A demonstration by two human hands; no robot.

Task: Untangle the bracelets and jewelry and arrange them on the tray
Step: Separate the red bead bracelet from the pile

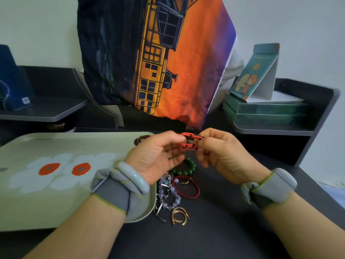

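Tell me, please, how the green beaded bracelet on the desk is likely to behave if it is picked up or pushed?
The green beaded bracelet is a ring of separate round beads, so it would probably sag and change shape when lifted. The glossy beads look smooth, so it may slide on the dark desk rather than roll away. The beads look solid, so it may feel fairly heavy for its size.

Both forearms are extended forward, converging. Left hand (155,157) is held palm-up, fingers curled, thumb and fingertips pinched closed. Right hand (222,156) is raised opposite, fingertips pinched closed and nearly touching the left's. Grey bands are worn on both wrists.
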